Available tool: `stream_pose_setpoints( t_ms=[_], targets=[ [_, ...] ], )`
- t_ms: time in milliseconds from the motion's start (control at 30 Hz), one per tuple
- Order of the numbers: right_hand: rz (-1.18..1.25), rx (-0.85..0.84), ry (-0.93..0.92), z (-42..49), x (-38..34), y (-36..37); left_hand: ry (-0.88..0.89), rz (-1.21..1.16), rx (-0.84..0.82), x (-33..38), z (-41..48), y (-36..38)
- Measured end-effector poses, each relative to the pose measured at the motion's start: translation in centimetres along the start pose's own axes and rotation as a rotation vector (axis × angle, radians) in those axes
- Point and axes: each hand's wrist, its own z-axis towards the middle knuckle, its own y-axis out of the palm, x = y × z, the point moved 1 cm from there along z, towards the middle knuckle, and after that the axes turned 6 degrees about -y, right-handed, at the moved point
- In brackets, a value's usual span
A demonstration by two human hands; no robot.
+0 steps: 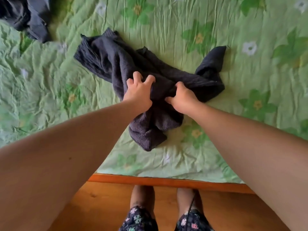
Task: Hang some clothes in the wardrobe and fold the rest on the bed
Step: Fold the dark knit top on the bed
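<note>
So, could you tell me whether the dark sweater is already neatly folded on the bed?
No, the dark sweater lies bunched and twisted on the green bedspread, with the left hand and right hand gripping its middle.

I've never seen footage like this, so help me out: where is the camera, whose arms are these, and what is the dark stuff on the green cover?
No machine here: a person wears one wide-angle camera on the head, looking down, so the arms are their own. The left hand and right hand both have fingers bent into a crumpled dark grey knitted sweater, gripping it near its middle. It lies on a wrinkled green flowered bedspread. A second dark blue-grey garment sits bunched at the far left, untouched. Nearest the person are the orange wooden bed edge, the wooden floor and their feet.
</note>
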Motion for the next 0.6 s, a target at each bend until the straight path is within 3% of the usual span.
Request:
stream_pose_setpoints(
  t_ms=[100, 300, 400, 600],
  targets=[
    [0.089, 0.021, 0.008, -0.4, -0.5, 0.7, -0.048, -0.150, 0.034, -2.8, -0.6, 0.1],
    [0.466, 0.300, 0.050, -3.6, -3.2, -4.2, -0.153, -0.251, 0.197, -7.9, -4.8, -3.4],
    [0.423, 0.360, -0.035, -6.3, -5.3, -9.0, -0.164, -0.235, 0.259, -8.5, -7.6, -8.0],
    [0.269, 0.485, -0.262, -13.7, -10.3, -18.7, 0.012, -0.316, 0.442, -5.8, -12.7, -19.7]
  ],
)
